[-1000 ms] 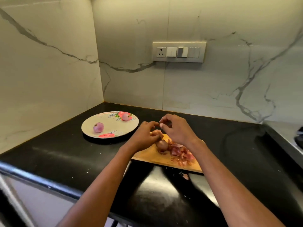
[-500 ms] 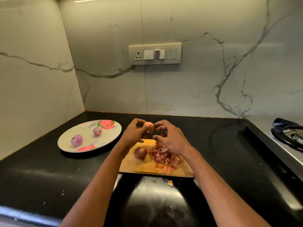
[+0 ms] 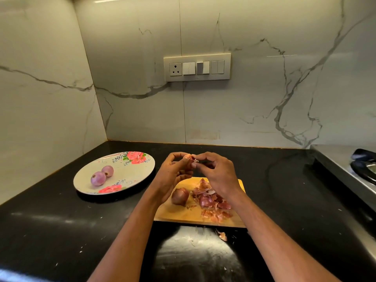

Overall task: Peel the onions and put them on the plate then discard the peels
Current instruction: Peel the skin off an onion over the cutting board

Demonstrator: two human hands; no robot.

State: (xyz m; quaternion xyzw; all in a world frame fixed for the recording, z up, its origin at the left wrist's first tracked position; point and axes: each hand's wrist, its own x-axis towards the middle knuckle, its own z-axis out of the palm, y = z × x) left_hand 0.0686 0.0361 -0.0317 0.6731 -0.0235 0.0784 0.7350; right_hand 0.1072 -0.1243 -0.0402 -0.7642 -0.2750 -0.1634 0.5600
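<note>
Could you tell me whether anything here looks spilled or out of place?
Yes, slightly: one stray peel lies on the black counter just in front of the cutting board, apart from the peel pile on the board. Small pale flecks also dot the counter. Nothing looks damaged.

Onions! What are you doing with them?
A person is peeling onions. The left hand holds a small onion above the cutting board while the right hand pinches at its skin. Two peeled onions sit on the flowered plate. One unpeeled onion and a pile of peels lie on the board.
</note>
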